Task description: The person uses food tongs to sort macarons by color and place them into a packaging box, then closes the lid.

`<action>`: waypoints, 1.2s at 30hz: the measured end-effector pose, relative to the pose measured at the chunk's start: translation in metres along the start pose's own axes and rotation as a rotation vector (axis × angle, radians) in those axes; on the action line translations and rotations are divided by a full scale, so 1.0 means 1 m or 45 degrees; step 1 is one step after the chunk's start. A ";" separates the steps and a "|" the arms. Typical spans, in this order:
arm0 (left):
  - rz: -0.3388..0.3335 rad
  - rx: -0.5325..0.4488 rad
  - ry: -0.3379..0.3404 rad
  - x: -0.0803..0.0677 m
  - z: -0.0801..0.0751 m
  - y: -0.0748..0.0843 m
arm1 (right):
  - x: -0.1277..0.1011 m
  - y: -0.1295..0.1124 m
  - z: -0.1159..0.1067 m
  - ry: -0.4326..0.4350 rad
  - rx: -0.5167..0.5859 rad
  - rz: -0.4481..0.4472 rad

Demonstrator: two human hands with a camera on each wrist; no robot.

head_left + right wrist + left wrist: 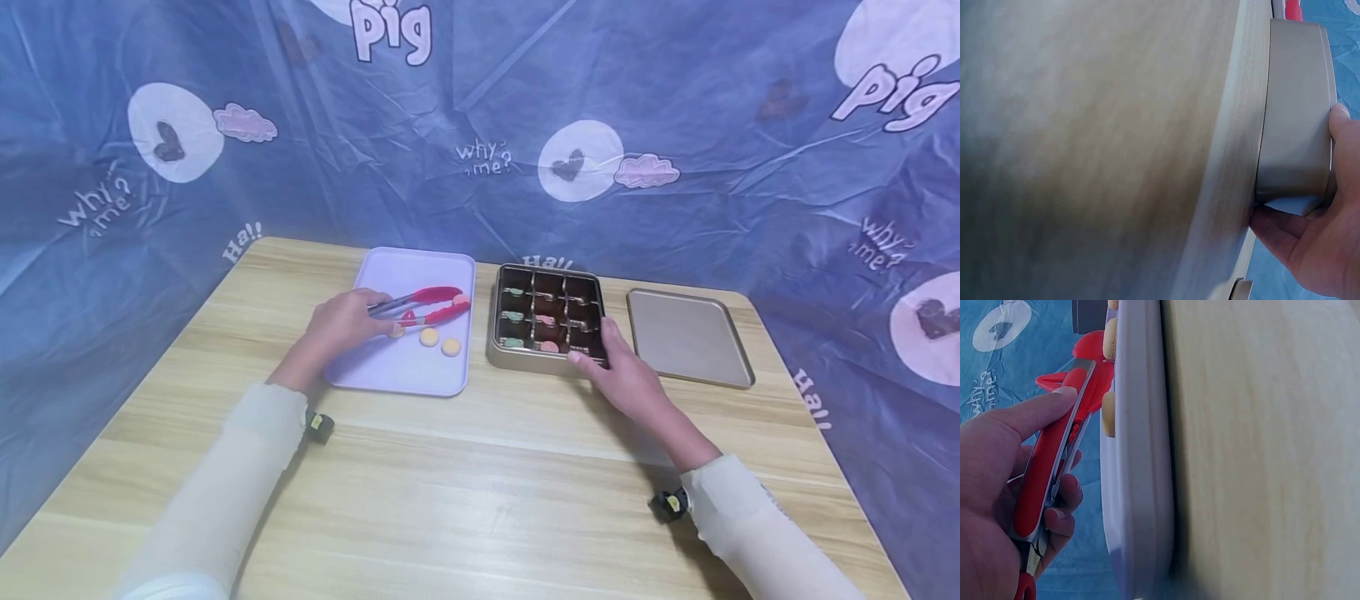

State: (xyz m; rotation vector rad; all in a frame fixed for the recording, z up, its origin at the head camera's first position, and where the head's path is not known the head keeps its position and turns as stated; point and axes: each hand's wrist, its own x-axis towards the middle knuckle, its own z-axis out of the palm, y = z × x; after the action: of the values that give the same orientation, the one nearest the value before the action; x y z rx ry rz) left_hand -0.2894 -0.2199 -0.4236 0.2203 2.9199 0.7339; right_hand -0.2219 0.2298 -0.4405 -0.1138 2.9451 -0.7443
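Tongs (423, 305) gripped by left hand (337, 325) over tray (390, 371); right hand (626, 375) fingers clasp tin (525, 358) corner.

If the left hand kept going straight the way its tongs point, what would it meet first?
Probably the tin. The left hand holds red tongs aimed right across the tray, tips near its right edge; height above the tray is unclear.

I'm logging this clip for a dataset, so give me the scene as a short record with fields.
left hand: grips red tongs over the tray
tongs' tips: around a pink cookie
tray: lilac, holds loose yellow cookies
right hand: holds the near right corner of the tin
tin: open, nine compartments, several hold cookies
lid: flat on the table, right of the tin
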 end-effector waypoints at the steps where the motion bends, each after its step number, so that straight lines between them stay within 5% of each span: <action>1: 0.000 -0.004 0.001 0.000 0.000 0.000 | 0.000 0.000 0.000 0.001 0.001 -0.001; 23: 0.008 -0.036 0.070 -0.004 -0.007 0.004 | -0.001 -0.001 -0.001 -0.003 0.009 0.006; 36: 0.102 -0.048 0.133 0.005 -0.011 0.032 | -0.001 -0.001 -0.001 0.002 0.006 -0.012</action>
State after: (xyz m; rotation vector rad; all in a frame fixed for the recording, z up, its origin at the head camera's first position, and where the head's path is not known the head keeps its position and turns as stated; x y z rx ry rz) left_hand -0.2924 -0.1961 -0.3995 0.3058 3.0078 0.8366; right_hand -0.2212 0.2289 -0.4393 -0.1267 2.9460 -0.7534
